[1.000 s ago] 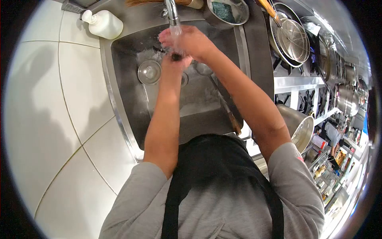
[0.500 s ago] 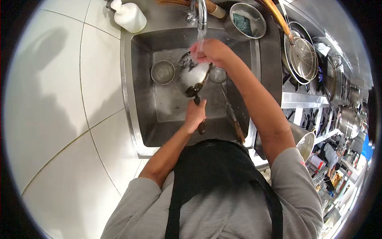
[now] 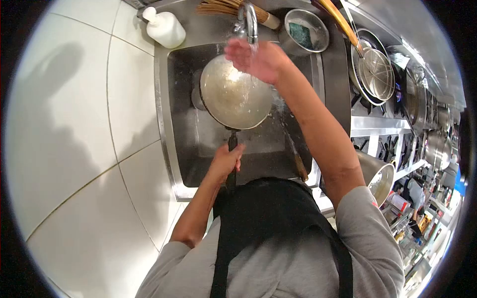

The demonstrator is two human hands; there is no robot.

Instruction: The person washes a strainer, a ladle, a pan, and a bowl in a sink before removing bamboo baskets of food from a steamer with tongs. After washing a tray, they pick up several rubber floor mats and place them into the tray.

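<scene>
A round pan (image 3: pixel 233 99) is raised in the metal sink (image 3: pixel 191 171), its pale surface wet and facing up toward me. My left hand (image 3: pixel 226 160) is wrapped round its dark handle. Under the faucet (image 3: pixel 252 25), beside the pan's upper right edge, my right hand (image 3: pixel 256 60) is spread with nothing in it, and water runs onto it. A metal bowl (image 3: pixel 198 93) shows only in part behind the pan. To the right, a wooden-handled ladle (image 3: pixel 300 166) leans in the sink, its head out of sight.
Behind the sink are a white pump bottle (image 3: pixel 166 30), a straw brush (image 3: pixel 223 9) and a bowl (image 3: pixel 320 37) holding a green scouring pad (image 3: pixel 300 36). Strainers (image 3: pixel 377 74) and a large pot (image 3: pixel 380 184) stand on the right. A person (image 3: pixel 415 193) is far off at right.
The pan has turned from edge-on to face-on and now covers much of the small bowl. My right hand has opened out from a closed shape. My left hand has moved down and left.
</scene>
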